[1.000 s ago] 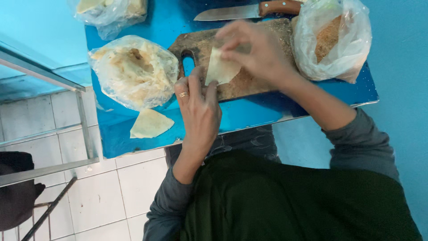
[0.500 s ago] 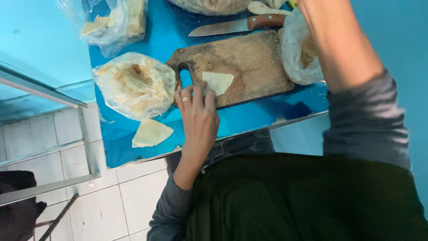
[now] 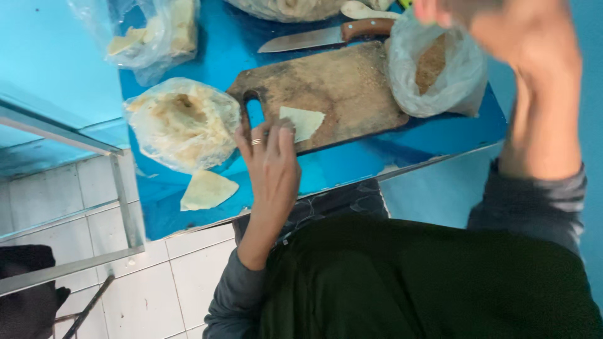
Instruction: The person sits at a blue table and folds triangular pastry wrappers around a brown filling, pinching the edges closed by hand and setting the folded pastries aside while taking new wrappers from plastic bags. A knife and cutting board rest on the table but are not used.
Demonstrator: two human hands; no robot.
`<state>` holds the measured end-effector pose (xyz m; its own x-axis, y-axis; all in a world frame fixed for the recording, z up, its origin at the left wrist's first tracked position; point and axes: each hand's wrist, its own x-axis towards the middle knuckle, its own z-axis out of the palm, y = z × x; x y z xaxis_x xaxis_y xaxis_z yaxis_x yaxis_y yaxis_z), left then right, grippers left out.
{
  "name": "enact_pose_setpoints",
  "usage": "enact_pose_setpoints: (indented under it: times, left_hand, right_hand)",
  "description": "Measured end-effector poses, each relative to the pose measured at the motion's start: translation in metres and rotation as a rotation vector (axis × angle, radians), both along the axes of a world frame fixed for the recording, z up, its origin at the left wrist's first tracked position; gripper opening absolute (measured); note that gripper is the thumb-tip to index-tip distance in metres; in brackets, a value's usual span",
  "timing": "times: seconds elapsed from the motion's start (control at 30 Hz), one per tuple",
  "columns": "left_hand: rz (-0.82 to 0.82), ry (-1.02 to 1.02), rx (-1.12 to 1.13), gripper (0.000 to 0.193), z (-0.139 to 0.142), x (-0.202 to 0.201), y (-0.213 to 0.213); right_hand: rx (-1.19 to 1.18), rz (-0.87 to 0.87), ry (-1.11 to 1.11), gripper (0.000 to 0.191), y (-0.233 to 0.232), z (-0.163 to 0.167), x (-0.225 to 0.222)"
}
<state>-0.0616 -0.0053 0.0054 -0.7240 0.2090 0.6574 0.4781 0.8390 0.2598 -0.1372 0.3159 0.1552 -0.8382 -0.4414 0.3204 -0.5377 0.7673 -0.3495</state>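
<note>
Three clear plastic bags [image 3: 179,122] on the blue table [image 3: 352,160], no labels, signs or screens. Nearest one left of the wooden board, flat and round, holding pale flatbreads. Second bag [image 3: 151,34] at the far left corner, crumpled, with yellowish cut pieces. Third bag [image 3: 433,69] at the board's right end, bunched, with brown crumbly filling.

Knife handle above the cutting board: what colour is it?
Reddish-brown, like wood. The knife handle shows in the head view, beyond the cutting board.
</note>
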Motion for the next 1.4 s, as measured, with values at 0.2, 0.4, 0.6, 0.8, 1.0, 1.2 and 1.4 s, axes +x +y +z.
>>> enact_pose_setpoints:
  times: [0.2,0.4,0.6,0.8,1.0,1.2,1.4]
  left_hand:
    - [0.0,-0.039,0.152,0.028,0.011,0.003,0.008]
    - [0.066,-0.143,0.165,0.02,0.026,0.018,0.001]
    - [0.095,-0.132,0.158,0.013,0.023,0.014,0.005]
    - [0.068,-0.129,0.211,0.008,0.017,0.013,-0.004]
    - [0.063,-0.124,0.239,0.006,0.016,0.01,-0.01]
    - [0.064,-0.139,0.226,0.003,0.021,0.013,-0.007]
    - [0.085,-0.113,0.192,0.003,0.02,0.013,-0.004]
  right_hand:
    - [0.359,-0.153,0.151,0.046,-0.004,-0.038,0.024]
    - [0.4,-0.128,-0.083,0.049,0.004,-0.056,0.019]
    - [0.349,-0.187,-0.117,0.046,0.0,-0.066,0.03]
    - [0.131,-0.244,0.046,0.052,0.0,-0.075,0.03]
    - [-0.293,-0.081,0.045,0.021,0.004,-0.05,0.021]
    - [-0.564,0.204,-0.402,0.052,-0.092,-0.074,0.0]
    - [-0.449,0.3,-0.297,0.042,-0.148,-0.124,0.011]
